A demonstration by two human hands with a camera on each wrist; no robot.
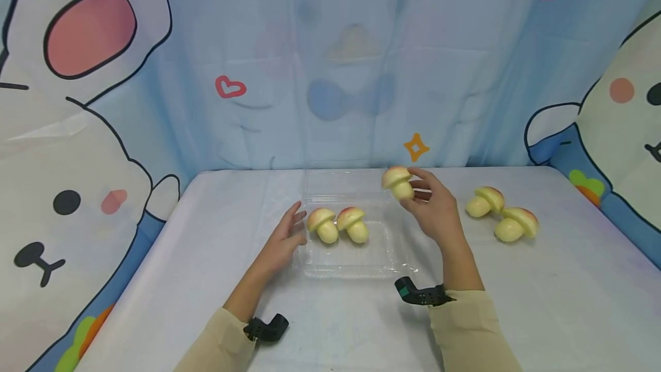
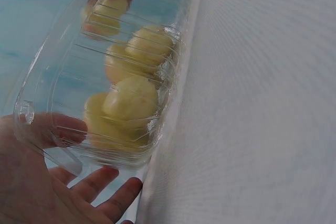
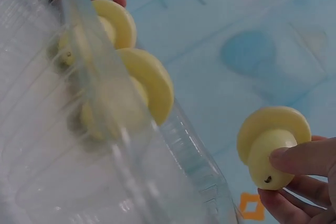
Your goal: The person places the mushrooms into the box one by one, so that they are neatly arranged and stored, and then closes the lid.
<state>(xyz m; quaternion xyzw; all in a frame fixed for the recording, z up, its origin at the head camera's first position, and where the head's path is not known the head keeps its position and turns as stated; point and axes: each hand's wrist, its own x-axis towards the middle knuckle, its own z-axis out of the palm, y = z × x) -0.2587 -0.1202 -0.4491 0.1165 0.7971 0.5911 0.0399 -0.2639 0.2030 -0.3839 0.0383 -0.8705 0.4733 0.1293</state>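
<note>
Presently the right hand (image 1: 436,211) pinches a toy mushroom (image 1: 398,182) by its stem between thumb and fingertips, holding it raised above the far right corner of the clear plastic tray (image 1: 356,263). Two more mushrooms (image 1: 338,225) lie side by side inside the tray, toward its left half. The left hand (image 1: 283,243) rests with fingers spread against the tray's left wall. Another pair of mushrooms (image 1: 503,214) lies on the surface (image 1: 542,303), well apart to the right of the right hand.
</note>
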